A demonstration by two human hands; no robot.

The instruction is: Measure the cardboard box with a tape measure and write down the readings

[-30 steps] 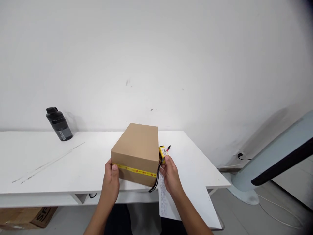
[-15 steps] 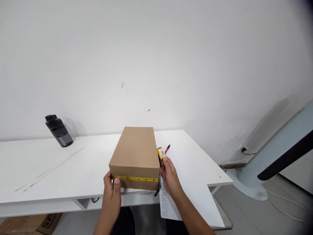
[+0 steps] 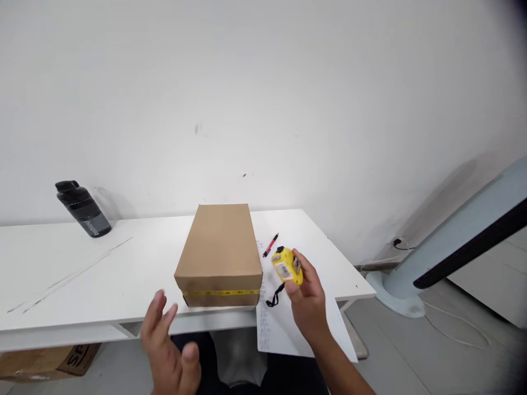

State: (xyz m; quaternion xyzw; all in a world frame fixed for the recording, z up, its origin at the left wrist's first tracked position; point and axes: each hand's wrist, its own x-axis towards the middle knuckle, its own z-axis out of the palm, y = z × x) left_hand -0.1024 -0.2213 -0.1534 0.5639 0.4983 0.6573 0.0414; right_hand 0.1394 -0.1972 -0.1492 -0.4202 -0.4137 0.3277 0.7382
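Note:
A closed brown cardboard box (image 3: pixel 218 241) sits at the front edge of the white table (image 3: pixel 123 274), a strip of yellow tape (image 3: pixel 222 293) running across its front side. My right hand (image 3: pixel 310 307) grips a yellow tape measure (image 3: pixel 287 267) just right of the box, its black wrist strap (image 3: pixel 275 297) dangling. No pulled-out blade can be made out. Fingers spread, my left hand (image 3: pixel 171 348) is in the air before the box's near left corner, touching nothing. Under the tape measure lies a white paper sheet (image 3: pixel 292 329) with handwriting, and a red and black pen (image 3: pixel 270 245) rests beyond it.
A dark bottle (image 3: pixel 84 209) stands at the back left of the table, near the white wall (image 3: pixel 263 99). To the right, a tall pale tower appliance (image 3: pixel 407 280) stands on the floor with cables around it. Another carton (image 3: pixel 41 363) is below the table at left.
My left hand has let go of the box's front left corner and drawn back, opening. My right hand has lifted the tape measure away from the box's right side. The view has shifted slightly.

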